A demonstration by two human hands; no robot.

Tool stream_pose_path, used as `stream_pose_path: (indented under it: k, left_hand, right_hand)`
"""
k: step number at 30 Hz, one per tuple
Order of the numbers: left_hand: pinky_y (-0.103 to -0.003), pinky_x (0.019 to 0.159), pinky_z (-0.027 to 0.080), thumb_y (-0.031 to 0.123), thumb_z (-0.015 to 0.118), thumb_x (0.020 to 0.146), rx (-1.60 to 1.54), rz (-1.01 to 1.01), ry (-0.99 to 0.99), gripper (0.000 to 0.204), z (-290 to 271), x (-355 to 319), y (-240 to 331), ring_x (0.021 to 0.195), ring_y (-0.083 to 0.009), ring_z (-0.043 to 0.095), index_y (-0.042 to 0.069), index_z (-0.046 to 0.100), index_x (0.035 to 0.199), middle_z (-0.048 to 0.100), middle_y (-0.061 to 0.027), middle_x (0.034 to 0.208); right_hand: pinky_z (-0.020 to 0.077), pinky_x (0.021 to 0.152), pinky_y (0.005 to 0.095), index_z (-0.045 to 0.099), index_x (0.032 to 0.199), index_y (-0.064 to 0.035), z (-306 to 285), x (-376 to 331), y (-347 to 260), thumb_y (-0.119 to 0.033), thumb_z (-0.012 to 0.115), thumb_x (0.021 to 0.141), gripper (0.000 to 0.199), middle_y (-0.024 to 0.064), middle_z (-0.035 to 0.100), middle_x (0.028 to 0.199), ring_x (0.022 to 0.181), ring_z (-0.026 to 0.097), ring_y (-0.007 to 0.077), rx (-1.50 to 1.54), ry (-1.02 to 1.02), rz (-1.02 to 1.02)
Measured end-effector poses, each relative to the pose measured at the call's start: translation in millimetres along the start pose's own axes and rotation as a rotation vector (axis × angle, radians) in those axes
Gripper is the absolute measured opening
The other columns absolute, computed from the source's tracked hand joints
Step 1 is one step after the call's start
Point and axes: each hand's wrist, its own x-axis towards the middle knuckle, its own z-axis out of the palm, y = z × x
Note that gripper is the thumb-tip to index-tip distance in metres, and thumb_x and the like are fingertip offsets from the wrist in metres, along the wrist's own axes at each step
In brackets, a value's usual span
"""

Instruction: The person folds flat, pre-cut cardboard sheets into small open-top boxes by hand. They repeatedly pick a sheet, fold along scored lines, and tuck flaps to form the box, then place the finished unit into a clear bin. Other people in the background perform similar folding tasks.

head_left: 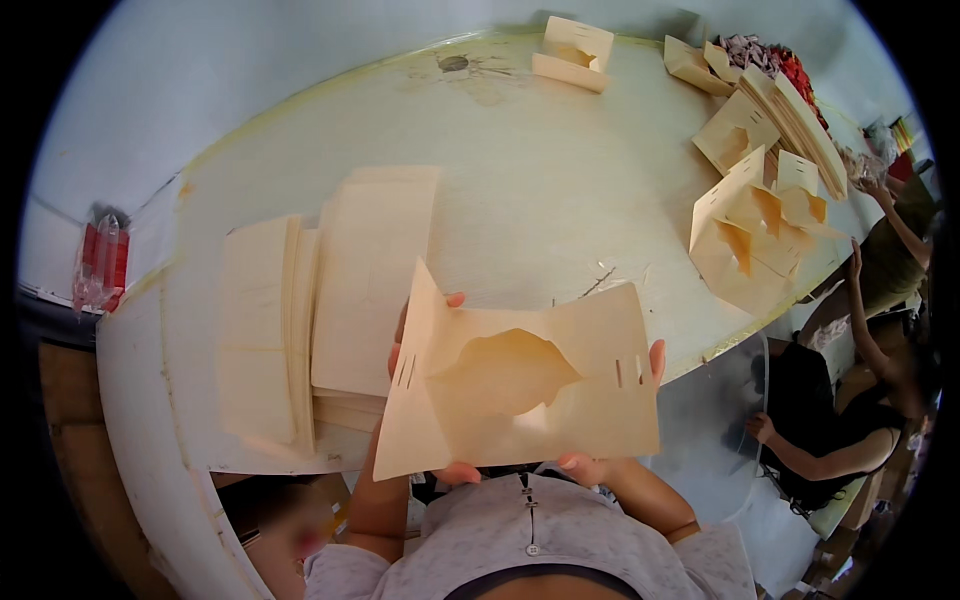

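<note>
Head view: both hands hold one pale cream, die-cut cardboard box blank (520,385) up in front of the chest, above the near edge of the off-white oval bench (520,180). The left hand (405,350) is mostly hidden behind the sheet's left panel; only fingertips show at its upper edge and a bit of thumb at the bottom edge, so the grip there is clenched on the blank. The right hand (640,400) clamps the right side: one fingertip over the right edge, thumb at the lower edge. The blank's long axis runs left to right, roughly across the body, with the left panel folded up toward the camera along a near-vertical crease and the right panel lying flatter. A wavy cut-out flap sits in the centre, between the two grips; slot pairs sit close to each hand. Neither hand is clearly nearer to that centre flap. Just beyond and left of the held sheet, a stack of flat cream cardboard blanks (330,300) lies on the bench, nearer the left hand. Folded-up cream cardboard boxes (750,230) sit well apart at the far right, another pair (572,52) at the far edge. Another person's arm (800,455) is at lower right, off the bench and apart from the sheet.
</note>
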Motion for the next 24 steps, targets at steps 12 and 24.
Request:
stream_pose_path:
  k: [12, 24]
  left_hand:
    - [-0.055, 0.104, 0.026, 0.060, 0.072, 0.063, 0.564, 0.229, -0.469, 0.107, -15, 17, 31, 0.136, -0.0419, 0.013, 0.017, 0.020, 0.146, 0.010, -0.0251, 0.147]
    - [-0.055, 0.105, 0.020, 0.054, 0.083, 0.052, 0.622, 0.454, -0.521, 0.112, -1, 36, 38, 0.137, -0.0449, 0.010, 0.024, 0.026, 0.144, 0.007, -0.0269, 0.147]
  right_hand:
    - [0.0264, 0.107, 0.0428, 0.050, 0.129, -0.0162, -51, 63, 8, 0.001, 0.071, 0.063, 0.072, 0.0128, 0.030, 0.137, 0.128, 0.030, 0.0332, 0.414, -0.909, 0.615]
    - [0.0218, 0.108, 0.0454, 0.056, 0.120, -0.0174, -19, 51, 27, 0.009, 0.060, 0.064, 0.062, 0.0111, 0.034, 0.135, 0.128, 0.023, 0.0356, 0.264, -0.763, 0.362]
